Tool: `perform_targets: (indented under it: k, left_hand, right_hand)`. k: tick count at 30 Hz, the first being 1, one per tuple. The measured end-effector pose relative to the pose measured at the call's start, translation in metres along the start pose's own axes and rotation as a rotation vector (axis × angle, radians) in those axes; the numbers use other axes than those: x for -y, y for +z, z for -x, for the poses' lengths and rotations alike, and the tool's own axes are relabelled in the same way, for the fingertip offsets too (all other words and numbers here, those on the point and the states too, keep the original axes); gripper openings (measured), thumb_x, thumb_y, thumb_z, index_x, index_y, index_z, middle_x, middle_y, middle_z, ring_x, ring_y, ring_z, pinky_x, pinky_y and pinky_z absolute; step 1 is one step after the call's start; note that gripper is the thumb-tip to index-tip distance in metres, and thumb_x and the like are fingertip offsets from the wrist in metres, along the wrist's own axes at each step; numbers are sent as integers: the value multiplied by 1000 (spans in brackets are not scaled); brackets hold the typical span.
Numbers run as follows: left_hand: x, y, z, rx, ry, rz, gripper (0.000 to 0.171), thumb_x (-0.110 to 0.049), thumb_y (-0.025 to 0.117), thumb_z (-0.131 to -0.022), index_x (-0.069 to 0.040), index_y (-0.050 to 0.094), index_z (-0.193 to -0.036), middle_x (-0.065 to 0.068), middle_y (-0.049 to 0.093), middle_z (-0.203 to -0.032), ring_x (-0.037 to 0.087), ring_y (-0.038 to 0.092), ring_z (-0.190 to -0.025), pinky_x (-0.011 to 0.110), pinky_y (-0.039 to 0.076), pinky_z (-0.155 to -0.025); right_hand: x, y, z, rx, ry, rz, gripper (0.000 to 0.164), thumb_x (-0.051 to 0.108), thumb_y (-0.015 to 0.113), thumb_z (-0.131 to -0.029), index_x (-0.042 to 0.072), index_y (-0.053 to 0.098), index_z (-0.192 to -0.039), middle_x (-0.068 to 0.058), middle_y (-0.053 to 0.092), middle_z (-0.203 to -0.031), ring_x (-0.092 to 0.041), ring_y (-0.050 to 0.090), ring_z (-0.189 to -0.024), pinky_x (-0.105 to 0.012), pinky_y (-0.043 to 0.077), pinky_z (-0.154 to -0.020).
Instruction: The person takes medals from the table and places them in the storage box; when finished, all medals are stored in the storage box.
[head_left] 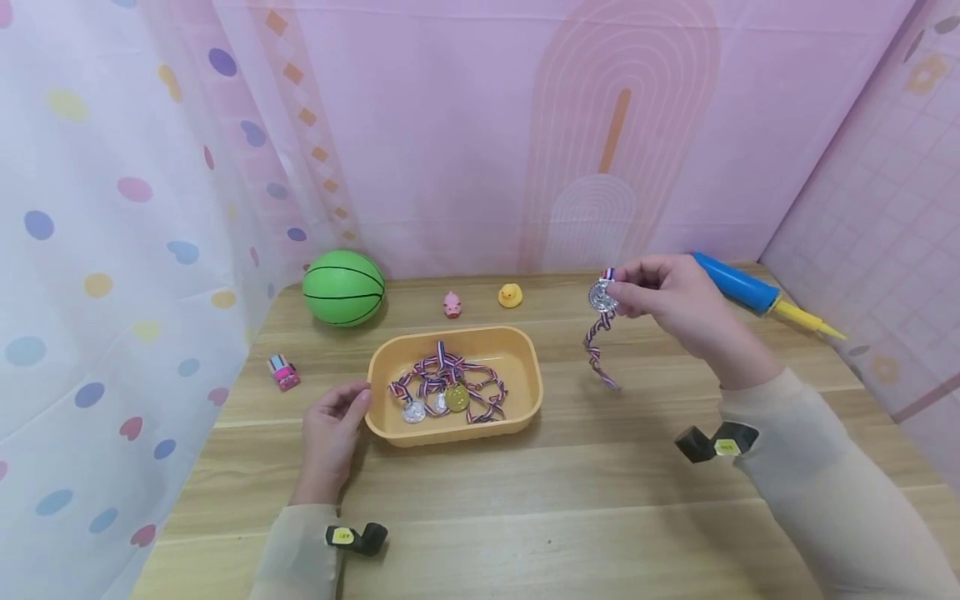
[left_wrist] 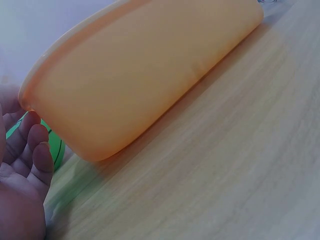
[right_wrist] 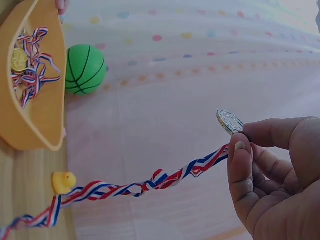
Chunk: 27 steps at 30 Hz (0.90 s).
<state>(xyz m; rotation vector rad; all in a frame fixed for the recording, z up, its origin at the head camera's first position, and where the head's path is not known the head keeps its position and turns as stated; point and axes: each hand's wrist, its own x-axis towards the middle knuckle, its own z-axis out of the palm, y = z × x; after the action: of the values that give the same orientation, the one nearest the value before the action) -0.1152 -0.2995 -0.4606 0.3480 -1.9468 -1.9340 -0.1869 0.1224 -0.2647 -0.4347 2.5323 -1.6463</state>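
Note:
My right hand (head_left: 671, 304) pinches a silver medal (head_left: 602, 295) between thumb and fingers, raised over the right part of the table. Its twisted red, white and blue ribbon (right_wrist: 165, 181) dangles below in the head view. At the left end of an orange-yellow plastic basin (head_left: 531, 379), my left hand (head_left: 332, 429) holds the rim; in the left wrist view the fingers (left_wrist: 42, 157) curl by its outer wall. Inside the basin lie a gold medal (head_left: 457, 397), a silver medal (head_left: 413, 411) and another partly covered silver one, among tangled striped ribbons (head_left: 491, 392).
Behind the basin are a green ball (head_left: 343, 288) with black lines, a pink pig toy (head_left: 452, 305) and a yellow duck (head_left: 510, 295). A pink toy car (head_left: 283, 372) sits at the left. A blue pump (head_left: 738, 285) with yellow nozzle lies beyond my right hand.

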Motion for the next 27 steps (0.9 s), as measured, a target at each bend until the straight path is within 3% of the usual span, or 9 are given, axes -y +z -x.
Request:
perform_targets:
  k: [9, 18, 27]
  left_hand:
    - [-2, 0, 1, 16, -12, -19, 23, -11, 69, -89, 6, 64, -105, 5, 67, -97, 14, 59, -85, 17, 53, -71]
    - [-4, 1, 3, 8, -20, -8, 20, -8, 68, -89, 5, 65, -104, 14, 66, -102, 14, 59, -85, 17, 52, -70]
    - [-6, 2, 4, 13, -5, -35, 24, -11, 68, -90, 6, 64, -106, 13, 66, -102, 13, 59, -87, 16, 52, -73]
  right_hand:
    - [30, 7, -11, 11, -15, -25, 27, 23, 70, -90, 1, 65, -104, -8, 65, -89, -20, 62, -79, -29, 55, -73]
    - [56, 12, -24, 40, -109, -83, 18, 14, 70, -89, -1, 66, -98, -6, 64, -81, -17, 61, -72, -26, 54, -68]
    - [72, 18, -27, 62, -173, -127, 15, 11, 71, -88, -1, 67, -94, -8, 63, -79, -18, 59, -70, -25, 53, -66]
